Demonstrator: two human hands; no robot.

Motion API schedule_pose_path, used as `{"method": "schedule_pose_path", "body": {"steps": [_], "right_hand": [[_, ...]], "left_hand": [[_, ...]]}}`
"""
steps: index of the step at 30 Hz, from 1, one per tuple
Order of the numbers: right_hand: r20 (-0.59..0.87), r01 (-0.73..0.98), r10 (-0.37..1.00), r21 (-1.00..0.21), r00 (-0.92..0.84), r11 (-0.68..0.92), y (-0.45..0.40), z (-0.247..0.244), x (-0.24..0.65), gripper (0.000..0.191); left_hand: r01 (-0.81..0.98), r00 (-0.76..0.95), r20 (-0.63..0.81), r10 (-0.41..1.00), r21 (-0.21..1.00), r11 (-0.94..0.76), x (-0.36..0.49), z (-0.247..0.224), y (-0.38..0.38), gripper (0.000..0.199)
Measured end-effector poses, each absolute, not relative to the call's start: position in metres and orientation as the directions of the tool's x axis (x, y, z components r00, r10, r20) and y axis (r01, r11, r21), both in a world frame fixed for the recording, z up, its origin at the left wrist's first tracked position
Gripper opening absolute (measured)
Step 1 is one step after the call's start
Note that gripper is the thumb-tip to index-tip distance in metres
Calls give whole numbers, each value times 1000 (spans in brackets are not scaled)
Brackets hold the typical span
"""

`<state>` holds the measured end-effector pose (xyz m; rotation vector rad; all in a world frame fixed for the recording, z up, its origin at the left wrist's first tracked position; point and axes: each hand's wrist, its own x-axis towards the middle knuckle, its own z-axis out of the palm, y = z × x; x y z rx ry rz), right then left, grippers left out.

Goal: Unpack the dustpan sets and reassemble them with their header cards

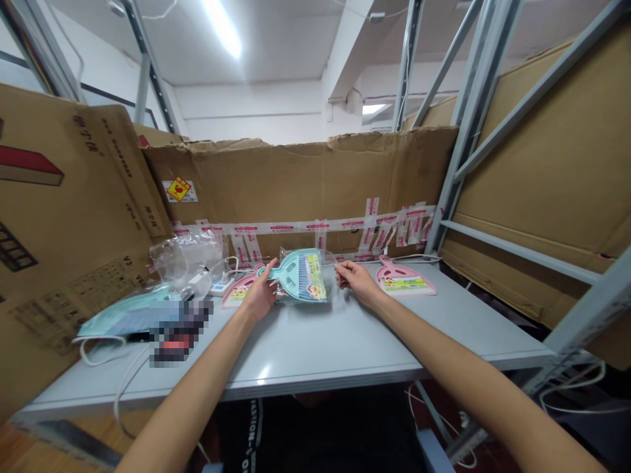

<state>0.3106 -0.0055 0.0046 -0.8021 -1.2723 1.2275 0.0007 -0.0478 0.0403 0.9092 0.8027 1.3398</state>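
Observation:
Above the middle of the grey table, my left hand [261, 295] grips the handle end of a mint-green dustpan and brush set [298, 274] in a clear plastic bag. My right hand [351, 276] is just right of the set, its fingers pinched on the loose clear edge of the bag. One pink dustpan set [405, 279] with a yellow-green label lies on the table right of my right hand. Another pink set [237, 292] lies behind my left hand, partly hidden by it.
Crumpled clear plastic [190, 256], a white power strip [221, 286] and a mint-coloured bag [125, 312] with cables are on the left. Cardboard [296, 184] walls the table's back; metal shelf posts [461, 138] and more cardboard stand right.

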Motion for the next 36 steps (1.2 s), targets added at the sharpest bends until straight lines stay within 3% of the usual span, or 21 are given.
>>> {"method": "schedule_pose_path", "body": {"steps": [10, 16, 20, 23, 28, 32, 36], "right_hand": [[132, -364, 961, -931, -244, 36, -11, 14, 313, 51], [42, -474, 935, -870, -352, -139, -16, 29, 320, 78], [-22, -417, 898, -881, -440, -226, -13, 33, 333, 87], [-88, -271, 818, -919, -569, -287, -12, 28, 338, 80], [-73, -37, 725, -990, -685, -135, -15, 13, 331, 56], [-20, -36, 750, -998, -661, -59, -14, 12, 333, 59], [-10, -81, 851, -995, -525, -61, -6, 21, 358, 59]], "left_hand": [[-461, 73, 34, 997, 887, 4, 3, 44, -53, 70], [-428, 191, 22, 981, 902, 63, 3, 42, -55, 67], [-350, 352, -46, 935, 920, 177, 3, 39, -58, 69], [-290, 434, -106, 895, 924, 250, 2, 33, -59, 73], [-204, 488, -145, 861, 940, 274, 1, 25, -55, 76], [-204, 465, -141, 874, 943, 261, 2, 25, -50, 71], [-300, 359, -69, 931, 936, 185, 0, 32, -48, 65]]}}
